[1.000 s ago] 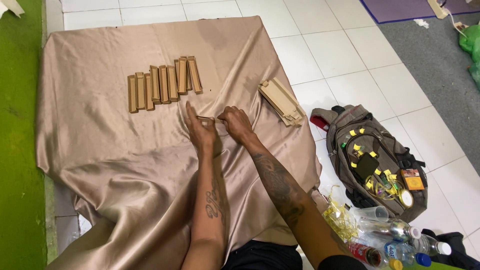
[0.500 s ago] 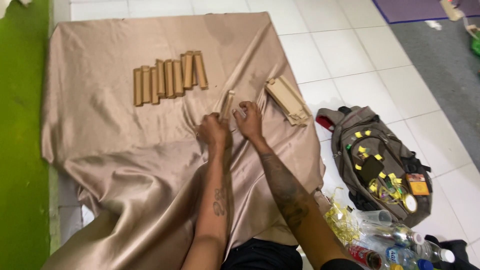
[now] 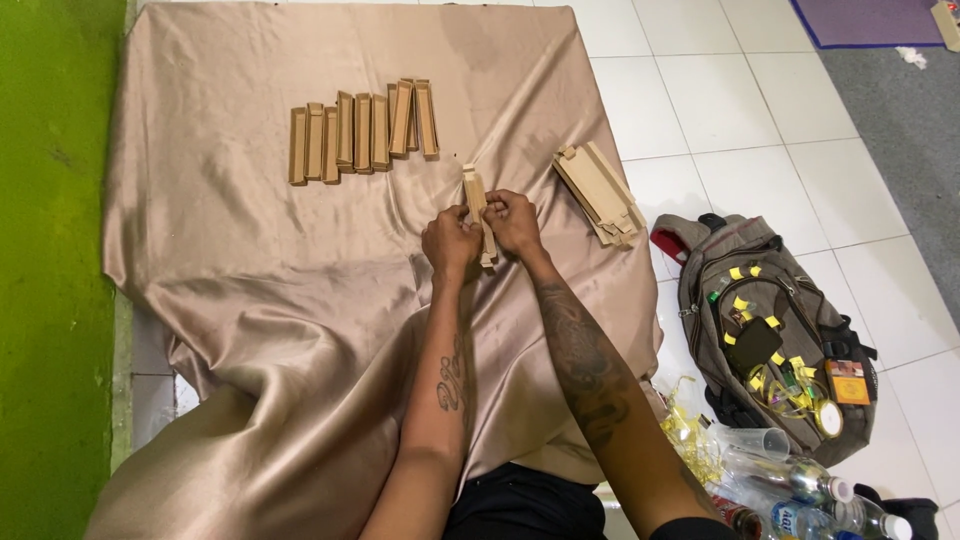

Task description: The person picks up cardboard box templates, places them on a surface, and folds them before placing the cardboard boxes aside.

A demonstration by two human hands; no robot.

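Observation:
A long narrow cardboard box (image 3: 477,205) is held lengthwise between both hands over a tan satin cloth (image 3: 250,300). My left hand (image 3: 449,241) grips its left side and my right hand (image 3: 513,221) pinches its right side near the middle. A row of several folded brown cardboard boxes (image 3: 362,131) lies on the cloth beyond the hands to the left. A stack of flat unfolded cardboard pieces (image 3: 598,192) rests at the cloth's right edge, just right of my right hand.
A brown backpack (image 3: 770,330) with yellow tags lies open on the white tiled floor (image 3: 760,110) to the right. Plastic bottles (image 3: 800,485) and yellow ribbon (image 3: 690,430) sit at the lower right. A green mat (image 3: 50,250) borders the cloth on the left.
Both hands have lifted the cardboard piece and moved it away from me; it now stands out as a long narrow box between them.

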